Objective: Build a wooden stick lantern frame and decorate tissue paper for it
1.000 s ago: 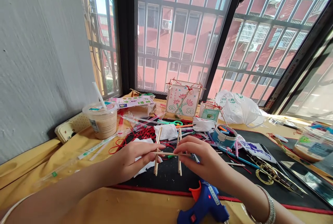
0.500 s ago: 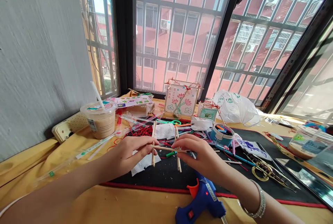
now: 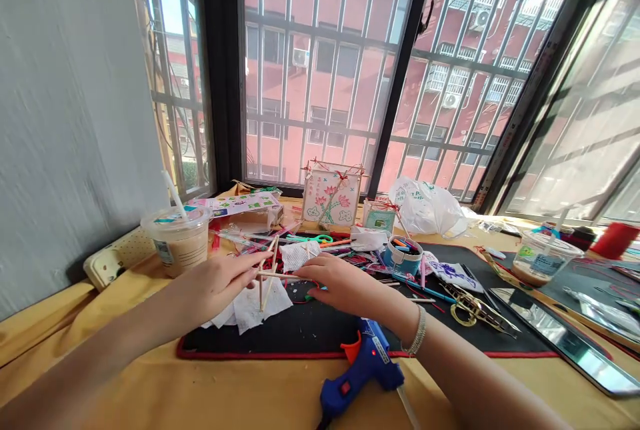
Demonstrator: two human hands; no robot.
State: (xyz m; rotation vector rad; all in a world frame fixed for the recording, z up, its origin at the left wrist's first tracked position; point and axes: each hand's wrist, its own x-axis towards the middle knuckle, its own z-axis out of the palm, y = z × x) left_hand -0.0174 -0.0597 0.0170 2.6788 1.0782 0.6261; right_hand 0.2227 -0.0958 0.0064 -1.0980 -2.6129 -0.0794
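Note:
Between my hands is a small frame of thin wooden sticks (image 3: 283,275), held above the black mat (image 3: 320,333). My left hand (image 3: 220,287) pinches its left end, where several sticks cross. My right hand (image 3: 337,280) has its fingers closed round the frame's right end, hiding most of that side. Crumpled white tissue (image 3: 250,313) lies under the left end. Nearer to me, a blue hot glue gun (image 3: 357,370) with an orange trigger and a red light rests across the mat's red edge.
A drink cup (image 3: 177,243) stands at left, another (image 3: 540,260) at right. Behind the hands are a lantern-like panel with painted flowers (image 3: 333,200), green scissors (image 3: 320,239) and a pen tub (image 3: 403,260). Gold ornate scissors (image 3: 475,310) and a phone (image 3: 560,340) lie right.
The view has turned somewhat to the right. Both hands have shifted left with the stick frame, which is now tilted, its left-end sticks slanting apart. The glue gun rests in place.

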